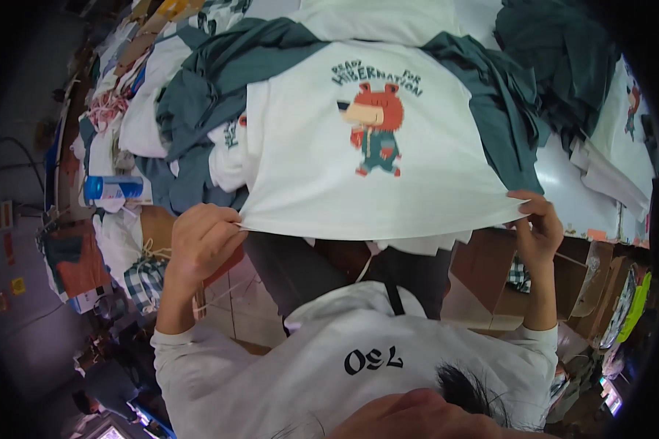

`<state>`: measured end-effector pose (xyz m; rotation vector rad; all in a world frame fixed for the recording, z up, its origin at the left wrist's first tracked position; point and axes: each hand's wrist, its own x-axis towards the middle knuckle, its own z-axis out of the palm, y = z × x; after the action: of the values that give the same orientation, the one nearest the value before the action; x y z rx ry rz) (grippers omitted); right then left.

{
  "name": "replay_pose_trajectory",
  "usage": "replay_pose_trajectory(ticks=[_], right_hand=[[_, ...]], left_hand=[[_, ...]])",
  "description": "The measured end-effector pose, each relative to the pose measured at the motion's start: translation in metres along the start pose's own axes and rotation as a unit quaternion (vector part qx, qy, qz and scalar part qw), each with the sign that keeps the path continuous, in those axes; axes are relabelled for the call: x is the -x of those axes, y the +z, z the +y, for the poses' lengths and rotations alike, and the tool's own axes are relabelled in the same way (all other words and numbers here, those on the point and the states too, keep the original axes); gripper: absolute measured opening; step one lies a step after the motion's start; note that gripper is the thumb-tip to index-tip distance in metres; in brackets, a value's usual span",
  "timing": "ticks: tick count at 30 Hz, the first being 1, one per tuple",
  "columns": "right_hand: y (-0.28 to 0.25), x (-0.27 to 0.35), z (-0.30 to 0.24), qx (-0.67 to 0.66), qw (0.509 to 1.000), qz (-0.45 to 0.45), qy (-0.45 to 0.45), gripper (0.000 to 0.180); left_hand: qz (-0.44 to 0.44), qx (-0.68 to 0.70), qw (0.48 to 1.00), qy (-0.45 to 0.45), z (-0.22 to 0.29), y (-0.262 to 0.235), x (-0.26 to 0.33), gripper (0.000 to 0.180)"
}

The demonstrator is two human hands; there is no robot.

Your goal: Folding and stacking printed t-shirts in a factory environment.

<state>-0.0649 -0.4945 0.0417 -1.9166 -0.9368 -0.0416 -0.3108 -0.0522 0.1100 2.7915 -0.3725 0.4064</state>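
Observation:
A white shirt [300, 161] with dark green sleeves lies spread over the near side of the table, a cartoon bear printed on its chest. Its bottom hem is stretched nearly straight between my two hands. At the hem's left corner, my left hand [201, 238] pinches the cloth between thumb and fingers. My right hand [538, 225] grips the opposite corner the same way, at the table's near edge. One dark green sleeve [501, 124] falls to the right of the white body; more green cloth [212, 88] is bunched on the left.
Heaped garments [143, 121] crowd the left side, with a blue-capped bottle [113, 188] near them. Dark green clothing [564, 66] is piled at the far right, and another printed shirt [622, 139] hangs there. A cardboard box [483, 271] stands below the table's right side.

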Motion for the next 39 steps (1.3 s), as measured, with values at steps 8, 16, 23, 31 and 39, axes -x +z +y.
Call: replay_pose_trajectory(ticks=[8,16,23,31,39], right_hand=[[-0.002,-0.267,0.048,-0.145,0.981,0.019,0.131,0.03],[0.128,-0.448,0.202,0.202,0.957,0.201,-0.055,0.055],[0.152,-0.378,0.275,0.217,0.976,0.001,0.006,0.059],[0.115,-0.162,0.046,0.182,0.976,-0.034,-0.116,0.031],[0.176,-0.02,-0.043,0.103,0.987,-0.121,-0.029,0.052]], left_hand=[[-0.057,0.095,0.939,-0.326,-0.172,-0.022,-0.206,0.014],[0.229,0.108,0.919,-0.301,-0.352,0.128,-0.375,0.071],[0.087,-0.034,0.935,-0.343,-0.35,0.177,-0.279,0.091],[0.005,0.147,0.988,-0.047,-0.127,0.1,-0.118,0.039],[-0.041,0.183,0.971,-0.148,-0.047,0.103,-0.014,0.056]])
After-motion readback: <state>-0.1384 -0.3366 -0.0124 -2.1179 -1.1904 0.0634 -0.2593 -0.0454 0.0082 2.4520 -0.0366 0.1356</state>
